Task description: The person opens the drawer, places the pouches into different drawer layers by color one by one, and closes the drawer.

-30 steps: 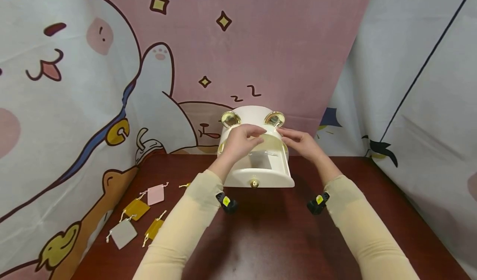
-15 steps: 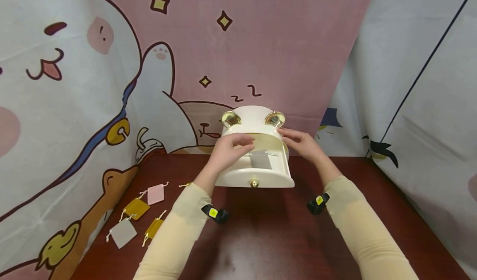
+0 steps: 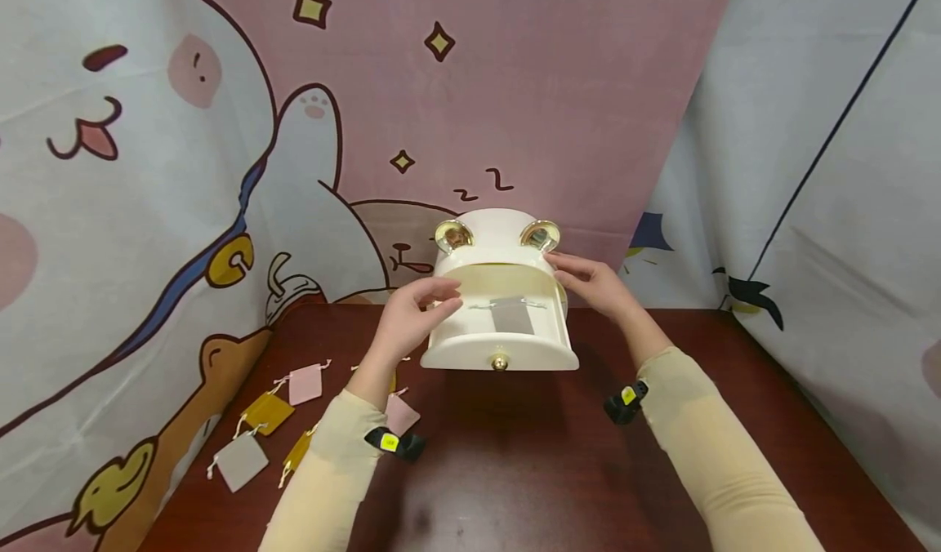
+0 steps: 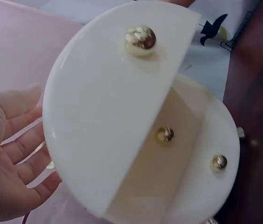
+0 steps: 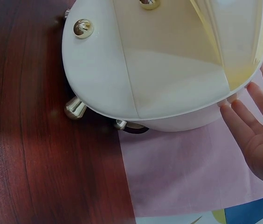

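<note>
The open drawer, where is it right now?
In the head view, the drawer juts from the white box near the middle, between the left hand and the right hand.

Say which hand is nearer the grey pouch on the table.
Left. The left hand is right of the grey pouch, beside the open drawer; the right hand is farther right, at the right side of the white box.

The far side is hung with a pink backdrop (image 3: 588, 86) printed with yellow stars (image 3: 312, 8). A large white cartoon animal (image 3: 132, 217) covers the left; creased pale cloth (image 3: 838, 193) hangs right. The reddish-brown table (image 3: 551, 487) shows soft sheen near.
</note>
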Action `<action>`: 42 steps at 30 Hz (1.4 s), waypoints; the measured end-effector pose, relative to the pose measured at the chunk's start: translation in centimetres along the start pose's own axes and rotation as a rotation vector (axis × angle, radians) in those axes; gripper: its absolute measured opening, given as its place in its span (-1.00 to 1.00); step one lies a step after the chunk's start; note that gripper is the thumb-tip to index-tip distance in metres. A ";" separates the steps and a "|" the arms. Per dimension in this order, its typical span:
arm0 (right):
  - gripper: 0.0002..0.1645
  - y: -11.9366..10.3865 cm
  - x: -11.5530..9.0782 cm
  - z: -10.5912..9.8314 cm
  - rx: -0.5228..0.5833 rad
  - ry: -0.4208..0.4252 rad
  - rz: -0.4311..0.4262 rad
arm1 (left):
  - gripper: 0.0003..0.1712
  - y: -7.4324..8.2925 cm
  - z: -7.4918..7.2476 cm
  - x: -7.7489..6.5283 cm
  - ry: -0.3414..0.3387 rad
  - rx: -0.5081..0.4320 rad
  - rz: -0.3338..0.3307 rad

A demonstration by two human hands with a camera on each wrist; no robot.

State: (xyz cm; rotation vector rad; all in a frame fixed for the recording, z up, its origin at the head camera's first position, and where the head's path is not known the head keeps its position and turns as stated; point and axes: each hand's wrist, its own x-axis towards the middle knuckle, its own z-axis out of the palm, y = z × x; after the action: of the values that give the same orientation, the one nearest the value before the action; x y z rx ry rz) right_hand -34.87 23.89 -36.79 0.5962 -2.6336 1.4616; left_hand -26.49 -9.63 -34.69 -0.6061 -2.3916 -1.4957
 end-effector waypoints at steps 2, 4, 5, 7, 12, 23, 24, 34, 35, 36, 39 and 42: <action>-0.43 -0.1 0.0 0.0 0.008 -0.002 0.002 | -0.64 -0.3 -0.3 -0.5 0.012 0.002 -0.018; -0.44 -0.1 0.0 0.0 0.007 -0.001 0.002 | -0.63 -0.7 -0.6 -0.9 0.023 0.002 -0.033; -0.44 -0.1 0.1 0.0 0.008 0.000 0.003 | -0.63 -0.9 -0.8 -1.2 0.029 -0.004 -0.042; -0.44 0.0 0.1 0.0 0.010 0.001 0.003 | -0.62 -1.2 -1.1 -1.6 0.041 -0.017 -0.051; -0.42 -0.1 -0.1 0.0 0.007 0.000 0.005 | -0.57 -2.0 -1.7 -2.8 0.064 -0.051 -0.065; -0.43 0.0 -0.1 -0.1 0.013 0.001 0.003 | -0.60 -4.8 -3.2 -5.3 0.078 -0.021 -0.112; -0.43 0.0 -0.1 -0.1 0.018 0.005 0.009 | -0.61 -5.2 -3.3 -5.6 0.078 -0.008 -0.118; -0.42 -0.1 -0.1 0.0 -0.013 -0.001 -0.003 | -0.61 -9.3 -4.6 -8.9 0.024 0.167 -0.127; -0.43 -0.1 -0.1 0.0 -0.011 0.000 -0.003 | -0.61 -9.8 -4.7 -9.3 0.016 0.180 -0.120; -0.43 -0.1 -0.1 0.0 -0.011 0.002 -0.002 | -0.61 -10.2 -4.9 -9.6 0.008 0.188 -0.116; -0.43 -0.2 0.0 0.1 -0.004 0.000 -0.002 | -0.60 -11.2 -5.2 -10.8 -0.024 0.213 -0.117; -0.42 -0.2 0.0 0.1 0.002 -0.002 0.003 | -0.60 -12.1 -5.6 -11.9 -0.059 0.229 -0.124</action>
State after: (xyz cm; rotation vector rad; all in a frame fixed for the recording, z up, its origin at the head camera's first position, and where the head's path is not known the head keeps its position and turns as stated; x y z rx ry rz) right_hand -34.77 23.74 -36.68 0.5953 -2.6359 1.4659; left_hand -21.78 -21.81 -46.90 -0.4632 -2.6399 -1.2387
